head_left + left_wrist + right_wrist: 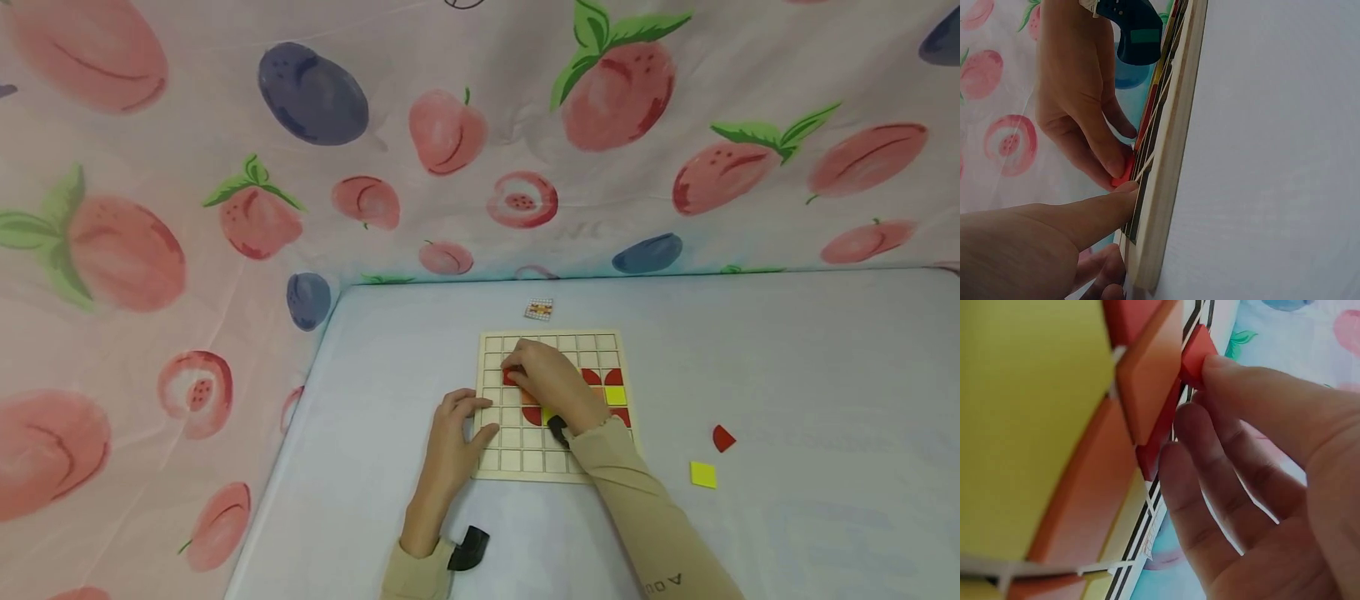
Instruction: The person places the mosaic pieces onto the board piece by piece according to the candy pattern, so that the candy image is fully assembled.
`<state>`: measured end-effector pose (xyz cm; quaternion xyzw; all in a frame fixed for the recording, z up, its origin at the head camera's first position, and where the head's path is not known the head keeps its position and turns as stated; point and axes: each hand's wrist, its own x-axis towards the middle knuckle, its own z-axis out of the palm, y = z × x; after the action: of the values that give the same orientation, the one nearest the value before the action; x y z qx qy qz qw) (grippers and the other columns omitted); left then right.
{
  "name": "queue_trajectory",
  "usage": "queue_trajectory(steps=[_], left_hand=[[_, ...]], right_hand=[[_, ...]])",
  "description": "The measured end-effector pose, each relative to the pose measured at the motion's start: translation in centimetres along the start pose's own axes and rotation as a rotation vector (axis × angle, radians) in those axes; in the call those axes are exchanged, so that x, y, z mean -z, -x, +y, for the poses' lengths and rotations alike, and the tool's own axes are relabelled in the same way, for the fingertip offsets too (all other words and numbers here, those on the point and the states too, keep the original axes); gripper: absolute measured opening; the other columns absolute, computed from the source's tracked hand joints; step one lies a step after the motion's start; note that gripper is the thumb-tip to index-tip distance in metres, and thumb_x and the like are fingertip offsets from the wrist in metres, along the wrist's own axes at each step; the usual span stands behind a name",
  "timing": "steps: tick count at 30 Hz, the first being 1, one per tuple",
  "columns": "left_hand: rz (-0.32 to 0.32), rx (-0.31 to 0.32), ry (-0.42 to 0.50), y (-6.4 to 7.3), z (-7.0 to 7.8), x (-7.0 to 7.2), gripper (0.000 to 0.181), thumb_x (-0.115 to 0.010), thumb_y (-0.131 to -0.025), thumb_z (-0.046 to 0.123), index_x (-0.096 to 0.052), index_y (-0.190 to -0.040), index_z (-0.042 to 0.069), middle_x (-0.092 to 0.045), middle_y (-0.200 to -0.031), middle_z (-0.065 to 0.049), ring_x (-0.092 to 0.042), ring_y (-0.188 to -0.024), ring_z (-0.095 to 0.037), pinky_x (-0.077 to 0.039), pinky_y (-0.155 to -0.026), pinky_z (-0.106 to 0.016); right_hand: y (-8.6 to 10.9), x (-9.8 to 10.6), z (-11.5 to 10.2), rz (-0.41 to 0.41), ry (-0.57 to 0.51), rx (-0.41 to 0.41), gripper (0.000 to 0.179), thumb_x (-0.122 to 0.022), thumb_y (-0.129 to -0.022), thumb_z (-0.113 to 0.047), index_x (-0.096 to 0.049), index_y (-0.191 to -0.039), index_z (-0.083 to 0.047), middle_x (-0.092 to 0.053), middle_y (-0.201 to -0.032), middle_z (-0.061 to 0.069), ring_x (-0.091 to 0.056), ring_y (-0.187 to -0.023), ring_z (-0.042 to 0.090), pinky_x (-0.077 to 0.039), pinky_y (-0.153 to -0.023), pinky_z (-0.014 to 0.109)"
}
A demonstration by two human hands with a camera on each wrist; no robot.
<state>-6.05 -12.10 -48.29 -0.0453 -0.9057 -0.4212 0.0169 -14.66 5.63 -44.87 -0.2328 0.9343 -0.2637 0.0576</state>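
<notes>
My right hand (555, 379) reaches over a pale wooden grid board (510, 460) and pinches a small red tile (1197, 356) between thumb and fingers, at a cell in the board's left part. In the left wrist view this red tile (1124, 170) stands at the board's surface under the fingertips. Red, orange and yellow tiles sit in cells across the middle rows, partly hidden by the hand and sleeve. At the board's left edge rests my left hand (450, 442), fingers extended and thumb apart, its fingertips touching the rim.
Right of the board lie a loose red quarter-circle tile (723, 438) and a yellow square tile (702, 475). A small patterned card (539, 309) is behind the board. Fruit-printed cloth (442, 208) rises at the back and left of the white tabletop (825, 400).
</notes>
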Motion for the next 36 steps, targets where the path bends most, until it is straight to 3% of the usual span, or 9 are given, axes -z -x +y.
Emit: queue_trajectory(steps=[21, 27, 36], left_hand=[[-0.001, -0.002, -0.006, 0.04, 0.11, 0.06, 0.031, -0.078, -0.086, 0.012, -0.069, -0.115, 0.009, -0.054, -0.134, -0.011, -0.052, -0.122, -0.029, -0.042, -0.104, -0.048], [-0.004, -0.003, -0.002, 0.07, 0.12, 0.10, 0.031, -0.077, -0.086, 0.013, -0.069, -0.116, 0.008, -0.054, -0.134, -0.011, -0.052, -0.120, -0.028, -0.042, -0.103, -0.048], [-0.001, -0.013, -0.010, 0.02, -0.01, 0.19, 0.031, -0.077, -0.086, 0.013, -0.069, -0.116, 0.008, -0.054, -0.134, -0.012, -0.052, -0.121, -0.029, -0.042, -0.103, -0.048]], right_hand=[[-0.19, -0.13, -0.05, -0.030, -0.023, -0.064, 0.014, -0.071, -0.092, -0.009, -0.076, -0.104, -0.007, -0.069, -0.099, 0.005, -0.061, -0.089, 0.019, -0.054, -0.087, 0.036], [-0.24, -0.10, -0.07, -0.036, -0.047, -0.056, 0.013, -0.071, -0.091, -0.010, -0.076, -0.103, -0.005, -0.067, -0.094, 0.005, -0.058, -0.081, 0.016, -0.054, -0.079, 0.032], [0.23, 0.05, -0.12, -0.004, -0.008, -0.025, 0.018, -0.075, -0.089, -0.014, -0.074, -0.105, -0.005, -0.066, -0.094, 0.005, -0.055, -0.083, 0.018, -0.053, -0.080, 0.032]])
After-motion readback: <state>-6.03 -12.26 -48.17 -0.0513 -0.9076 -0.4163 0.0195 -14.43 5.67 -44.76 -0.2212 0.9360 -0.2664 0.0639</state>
